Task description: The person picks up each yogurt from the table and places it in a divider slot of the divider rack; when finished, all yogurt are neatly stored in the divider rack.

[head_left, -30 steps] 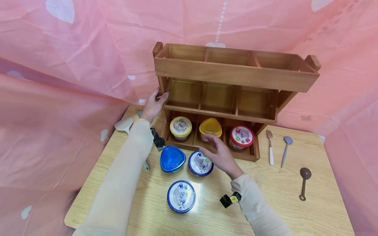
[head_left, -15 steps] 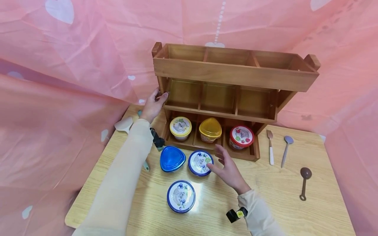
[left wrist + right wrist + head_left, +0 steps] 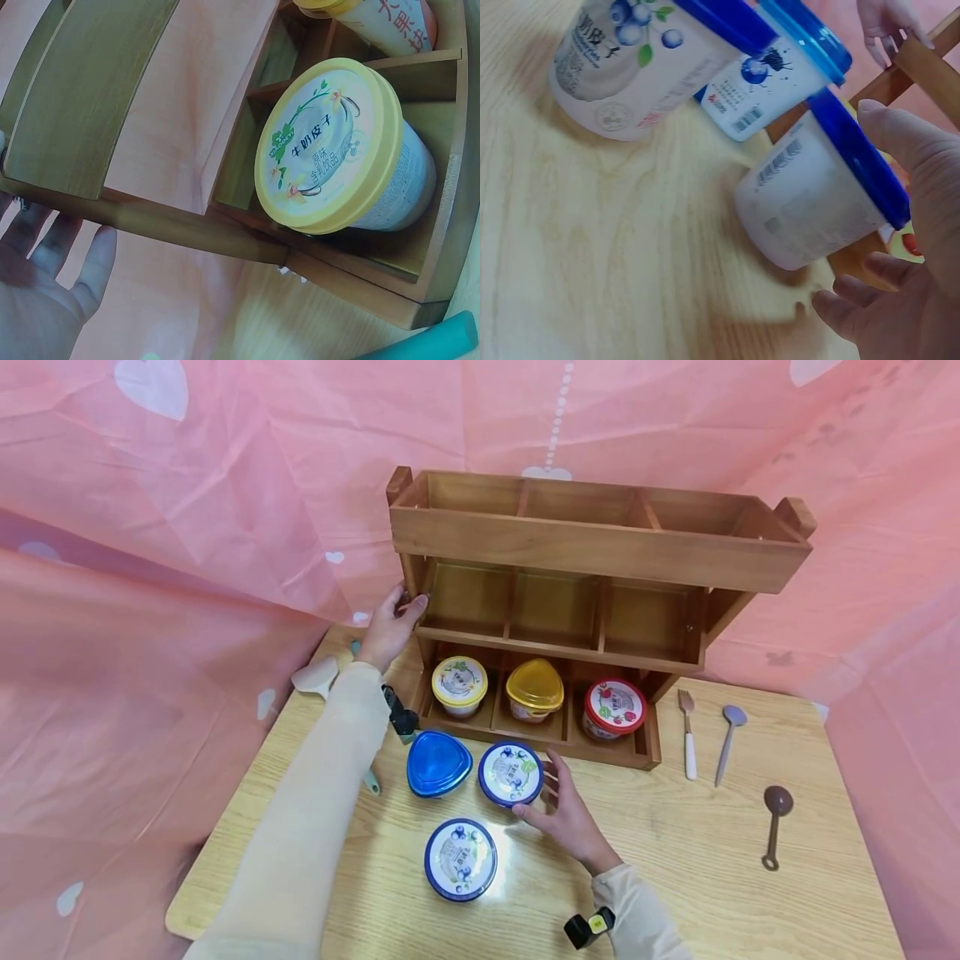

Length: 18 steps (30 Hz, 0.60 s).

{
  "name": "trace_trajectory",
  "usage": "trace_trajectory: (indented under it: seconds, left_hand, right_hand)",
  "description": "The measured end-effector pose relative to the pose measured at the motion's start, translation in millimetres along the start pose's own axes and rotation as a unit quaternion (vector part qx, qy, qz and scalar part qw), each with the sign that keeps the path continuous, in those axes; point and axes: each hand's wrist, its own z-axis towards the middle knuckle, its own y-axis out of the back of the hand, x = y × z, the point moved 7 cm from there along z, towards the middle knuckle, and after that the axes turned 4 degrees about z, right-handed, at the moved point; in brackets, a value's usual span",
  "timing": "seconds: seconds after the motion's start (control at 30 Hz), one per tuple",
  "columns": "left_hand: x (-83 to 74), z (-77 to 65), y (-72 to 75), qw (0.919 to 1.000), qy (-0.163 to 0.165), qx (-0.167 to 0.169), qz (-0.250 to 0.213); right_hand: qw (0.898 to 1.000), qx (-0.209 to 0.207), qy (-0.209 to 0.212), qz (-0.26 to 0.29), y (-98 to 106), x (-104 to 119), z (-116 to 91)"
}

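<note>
Standing on the surface, just in front of the wooden rack, the round blueberry tub is the item under attention. The right hand is placed about its side, thumb by the lid edge, with the fingers spread and no grip made; whether the thumb touches the lid cannot be determined. To the left of it, near the rack's base, is a triangular blue-lidded tub; nearer the person is a second round blueberry tub. All three are outside the rack. In the rack's bottom tier, three tubs are seated, one per compartment: a yellow-lidded tub at left, an amber-lidded triangular tub in the middle and a red-lidded tub at right. By this inspector's judgement, the bottom row is complete and the blue-lidded group remains to be dealt with, putting the work at roughly the halfway mark. The left hand holds the rack's left upright, thumb to the front and fingers behind, somewhat parted; the firmness of the hold cannot be told. Further out, a fork, a purple spoon and a brown spoon lie right of the rack, apparently uninvolved.
</note>
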Motion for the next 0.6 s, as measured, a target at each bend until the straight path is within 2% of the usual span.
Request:
trace_trajectory:
  seconds: [0.13,0.27,0.37,0.6]
  left_hand:
    - [13.8,11.0,0.8,0.9999,-0.009,-0.01,0.001]
    - [17.2,13.5,0.8,0.9996,-0.019,-0.016,0.01]
    - [13.7,10.6,0.3,0.9997,-0.017,-0.012,0.01]
    - [-7.6,-6.1,-0.5,1.0,-0.007,0.002,0.002]
  right_hand:
    - [1.0,0.003,0.004,-0.005,-6.2,-1.9,1.2]
    - [1.0,0.0,0.012,-0.02,-10.0,-2.7,3.6]
    - [1.0,-0.003,0.015,-0.026,-12.3,-2.3,5.1]
    - [1.0,0.001,0.003,-0.022,-16.8,-0.8,7.5]
